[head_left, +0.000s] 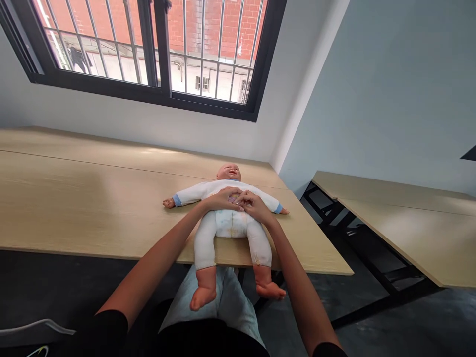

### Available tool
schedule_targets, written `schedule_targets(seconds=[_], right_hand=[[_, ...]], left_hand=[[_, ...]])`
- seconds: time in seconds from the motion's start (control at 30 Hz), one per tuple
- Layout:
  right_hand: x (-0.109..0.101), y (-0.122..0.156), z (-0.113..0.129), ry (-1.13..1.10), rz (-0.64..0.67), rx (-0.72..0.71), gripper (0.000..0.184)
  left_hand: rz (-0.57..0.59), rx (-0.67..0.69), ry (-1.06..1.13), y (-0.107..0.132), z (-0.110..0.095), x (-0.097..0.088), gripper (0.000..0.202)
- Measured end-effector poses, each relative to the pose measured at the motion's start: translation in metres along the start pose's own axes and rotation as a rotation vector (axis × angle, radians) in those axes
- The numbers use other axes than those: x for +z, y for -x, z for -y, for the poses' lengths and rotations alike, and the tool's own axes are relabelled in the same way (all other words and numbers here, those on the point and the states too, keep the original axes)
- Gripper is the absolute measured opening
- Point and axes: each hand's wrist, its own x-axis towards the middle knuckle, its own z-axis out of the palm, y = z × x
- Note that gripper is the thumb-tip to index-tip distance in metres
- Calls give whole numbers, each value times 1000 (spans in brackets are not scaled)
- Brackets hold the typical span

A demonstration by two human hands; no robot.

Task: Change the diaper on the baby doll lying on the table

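Observation:
A baby doll (231, 223) in a white suit with blue cuffs lies on its back on the wooden table (111, 208). Its head points toward the window, its arms are spread, and its bare feet hang past the front edge. My left hand (222, 199) curves over the belly from the left, thumb below and fingers above a small coloured print (234, 199). From the other side my right hand (255, 205) presses there with bent fingers, its fingertips close to the left hand's. Both hands seem to grip the doll's middle; the exact fingertip contact is partly hidden.
Behind the table is a wall with a barred, dark-framed window (159, 94). To the right, across a gap, stands a second wooden table (409, 223) on black metal legs (386, 285). My legs (219, 297) are under the near edge.

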Motion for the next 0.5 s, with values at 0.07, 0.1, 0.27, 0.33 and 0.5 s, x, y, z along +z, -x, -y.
schedule_targets(seconds=[0.07, 0.1, 0.27, 0.33, 0.5], right_hand=[[3, 1, -4, -92, -31, 53, 23], [5, 2, -5, -141, -58, 81, 30], [12, 5, -11, -268, -218, 159, 45], [12, 5, -11, -269, -208, 150, 40], [10, 6, -3, -225, -120, 112, 29]], left_hand=[[32, 13, 117, 3, 0, -3, 56], [35, 18, 196, 4, 0, -4, 59], [-257, -90, 389, 12, 5, -8, 52], [-392, -162, 350, 21, 12, -13, 47], [-426, -294, 171, 59, 39, -28, 30]])
